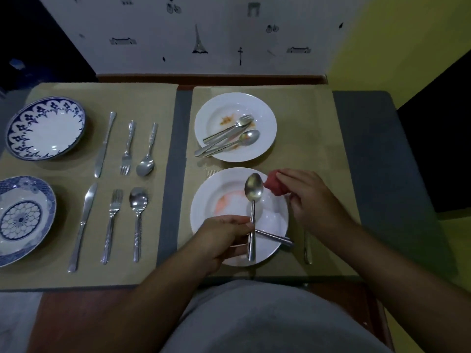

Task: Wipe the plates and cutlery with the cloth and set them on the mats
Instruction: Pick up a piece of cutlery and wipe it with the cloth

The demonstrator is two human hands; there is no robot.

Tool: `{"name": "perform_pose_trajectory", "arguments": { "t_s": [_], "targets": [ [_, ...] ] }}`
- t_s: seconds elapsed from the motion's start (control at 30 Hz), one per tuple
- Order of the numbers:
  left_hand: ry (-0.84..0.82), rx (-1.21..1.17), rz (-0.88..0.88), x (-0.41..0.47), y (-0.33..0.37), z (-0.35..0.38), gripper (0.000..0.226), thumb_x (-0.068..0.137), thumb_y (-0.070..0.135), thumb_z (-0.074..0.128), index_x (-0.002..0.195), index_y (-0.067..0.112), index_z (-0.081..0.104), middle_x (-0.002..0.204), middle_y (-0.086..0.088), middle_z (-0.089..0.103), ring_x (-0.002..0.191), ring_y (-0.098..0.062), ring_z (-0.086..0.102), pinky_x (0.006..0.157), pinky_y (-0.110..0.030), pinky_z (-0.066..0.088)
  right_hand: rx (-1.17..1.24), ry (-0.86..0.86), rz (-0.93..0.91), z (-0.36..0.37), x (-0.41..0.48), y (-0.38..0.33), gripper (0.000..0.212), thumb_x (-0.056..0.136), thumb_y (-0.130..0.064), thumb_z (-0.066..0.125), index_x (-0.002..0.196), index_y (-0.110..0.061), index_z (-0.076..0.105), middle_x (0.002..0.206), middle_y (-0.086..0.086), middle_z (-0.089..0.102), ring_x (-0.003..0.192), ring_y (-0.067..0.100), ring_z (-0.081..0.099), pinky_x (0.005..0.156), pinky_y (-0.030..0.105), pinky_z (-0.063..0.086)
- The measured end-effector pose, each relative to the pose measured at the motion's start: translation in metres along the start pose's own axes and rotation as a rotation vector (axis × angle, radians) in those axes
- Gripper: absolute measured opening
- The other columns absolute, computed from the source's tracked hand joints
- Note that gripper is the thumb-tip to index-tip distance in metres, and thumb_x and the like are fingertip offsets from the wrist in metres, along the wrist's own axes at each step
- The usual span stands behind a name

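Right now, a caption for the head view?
Left hand holds spoon over smeared white plate; right hand grips a red cloth.

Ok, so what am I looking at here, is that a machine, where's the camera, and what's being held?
No machine: the grips are a person's bare hands, filmed by one camera worn on the head, looking down. The left grip pinches a spoon above the smeared near plate; the right grip holds a red cloth. The far plate carries dirty cutlery. On the left mat lie two blue plates and two cutlery sets.
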State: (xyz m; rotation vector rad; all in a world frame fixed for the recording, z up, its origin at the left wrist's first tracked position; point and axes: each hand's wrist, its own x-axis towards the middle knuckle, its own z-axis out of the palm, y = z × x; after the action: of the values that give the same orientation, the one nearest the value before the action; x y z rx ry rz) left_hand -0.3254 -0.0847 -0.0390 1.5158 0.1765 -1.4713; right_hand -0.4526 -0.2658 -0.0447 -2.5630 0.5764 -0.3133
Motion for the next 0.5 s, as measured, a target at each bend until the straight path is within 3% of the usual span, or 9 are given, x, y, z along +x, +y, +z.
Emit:
{"name": "perform_pose_trajectory", "arguments": {
  "t_s": [0.1, 0.2, 0.3, 0.37, 0.5],
  "targets": [
    [0.009, 0.067, 0.024, 0.01, 0.004, 0.039, 0.015, 0.091, 0.005, 0.07, 0.105, 0.005, 0.077, 0.095, -0.013, 0.079, 0.088, -0.026, 0.077, 0.071, -0.031, 0.063, 0.011, 0.036, 0.081, -0.013, -0.017, 0.021, 0.052, 0.081, 0.006, 0.06, 0.132, -0.009, 0.058, 0.135, 0.005, 0.056, 0.125, 0.02, 0.046, 0.108, 0.035, 0.039],
    [-0.005, 0.153, 0.065, 0.025, 0.006, 0.081, 0.012, 0.092, 0.005, 0.07, 0.101, 0.004, 0.077, 0.085, -0.015, 0.078, 0.07, -0.023, 0.074, 0.068, -0.032, 0.063, 0.002, 0.071, 0.134, -0.028, -0.033, 0.046, 0.055, 0.079, 0.008, 0.058, 0.132, -0.009, 0.058, 0.136, 0.004, 0.056, 0.126, 0.021, 0.047, 0.108, 0.031, 0.037],
    [0.011, 0.218, 0.079, 0.041, 0.004, 0.121, 0.006, 0.091, 0.003, 0.071, 0.094, 0.005, 0.076, 0.071, -0.015, 0.072, 0.053, -0.019, 0.065, 0.048, -0.023, 0.055, 0.003, 0.077, 0.199, -0.041, -0.05, 0.071, 0.059, 0.078, 0.01, 0.058, 0.133, -0.011, 0.057, 0.137, 0.002, 0.055, 0.127, 0.018, 0.046, 0.108, 0.029, 0.037],
    [0.048, 0.256, 0.09, 0.053, 0.0, 0.144, 0.005, 0.09, 0.002, 0.072, 0.092, 0.006, 0.075, 0.069, -0.012, 0.069, 0.049, -0.015, 0.063, 0.044, -0.018, 0.049, 0.008, 0.08, 0.244, -0.048, -0.06, 0.086, 0.06, 0.078, 0.01, 0.057, 0.134, -0.012, 0.057, 0.137, 0.002, 0.054, 0.128, 0.017, 0.045, 0.108, 0.027, 0.036],
    [0.043, 0.345, 0.079, 0.079, -0.014, 0.174, 0.008, 0.09, 0.005, 0.073, 0.086, 0.011, 0.077, 0.086, -0.015, 0.076, 0.075, -0.024, 0.072, 0.08, -0.037, 0.064, 0.017, 0.069, 0.341, -0.063, -0.079, 0.109, 0.059, 0.082, 0.007, 0.057, 0.137, -0.014, 0.053, 0.14, 0.0, 0.052, 0.13, 0.014, 0.042, 0.11, 0.028, 0.035]
  ]
}}
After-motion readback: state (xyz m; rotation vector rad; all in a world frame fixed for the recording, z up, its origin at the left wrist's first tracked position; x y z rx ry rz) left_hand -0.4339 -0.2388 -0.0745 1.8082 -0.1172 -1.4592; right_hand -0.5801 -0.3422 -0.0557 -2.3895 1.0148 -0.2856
